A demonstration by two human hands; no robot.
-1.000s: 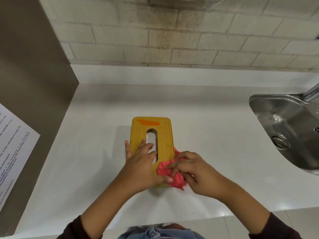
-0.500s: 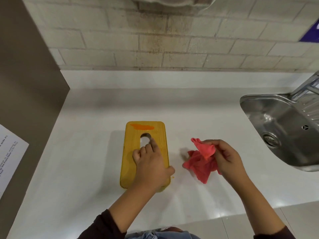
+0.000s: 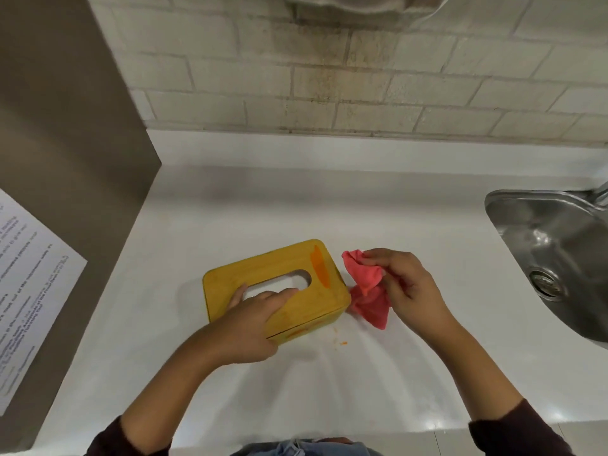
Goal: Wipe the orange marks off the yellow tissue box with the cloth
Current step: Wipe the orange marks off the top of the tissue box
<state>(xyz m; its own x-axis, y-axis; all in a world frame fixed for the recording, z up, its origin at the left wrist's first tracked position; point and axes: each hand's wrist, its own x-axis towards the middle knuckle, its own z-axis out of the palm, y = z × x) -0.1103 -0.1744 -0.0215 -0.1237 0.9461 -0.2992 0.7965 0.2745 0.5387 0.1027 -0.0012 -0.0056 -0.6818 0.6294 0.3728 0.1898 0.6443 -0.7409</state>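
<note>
The head view looks down on a white desk point(image 3: 230, 209) with a steel sink point(image 3: 556, 258) off to the right and a printed paper point(image 3: 29, 284) on the dark panel at the left. The yellow tissue box point(image 3: 296, 307) lies flat near the middle of the desk, turned at a slant, its oval opening facing up. The left hand point(image 3: 243, 327) rests on the near part of the lid with its fingers point(image 3: 279, 296) spread narrow and flat, the tips reaching the edge of the opening, pressing down rather than closing round anything. An orange mark point(image 3: 320, 270) runs as a long streak across the lid's right end, and fainter orange smears show on the near side wall; a few orange flecks point(image 3: 342, 342) lie on the desk just beside that wall. The right hand point(image 3: 408, 284) holds the pink cloth point(image 3: 368, 291) bunched between thumb and fingertips, just beside the box's right end and seemingly off the desk. To wipe well, I would gather the cloth into a firm pad with a clean face outward, keep the left hand bearing down so the box cannot slide, and rub along the streak with short strokes, then treat the side wall.
</note>
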